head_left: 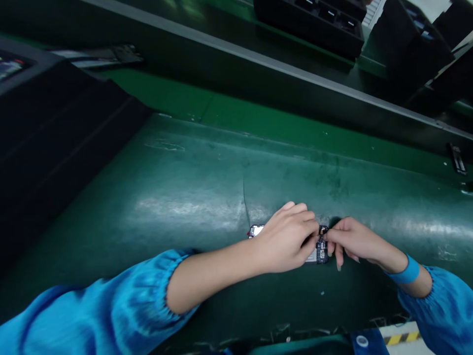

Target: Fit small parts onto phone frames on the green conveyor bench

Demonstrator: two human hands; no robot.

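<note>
A flat, dark-framed, phone-like device with exposed circuitry [322, 252] lies on the dark green, smooth-topped surface [185, 172], mostly hidden under the person's left hand [290, 236]. The left fingers curl over its middle; whether that grip is clamped on the device or only rests against it, I cannot tell. The right hand [351, 240], with a bright blue wristband [406, 272] behind it, has thumb and forefinger close together at the device's right end, the other fingers hanging loose. Whether this grip pinches anything is too small to tell.

The device looks light and stiff, and probably slides easily on so smooth a top. Its bare boards and small connectors are likely fragile, so the outer frame seems the safest hold: along the long sides, with little pressure on the open end.

At the left stands a large black container with a greyish rim [44, 64]; something with a lit or glossy face shows at its top, not clearly enough to name. Beyond the long pale-edged ledge [258, 58], a black box with compartments [295, 22] has small pale pieces in its slots. More black boxes [410, 42] stand to its right, one showing bluish, blurred contents.
</note>
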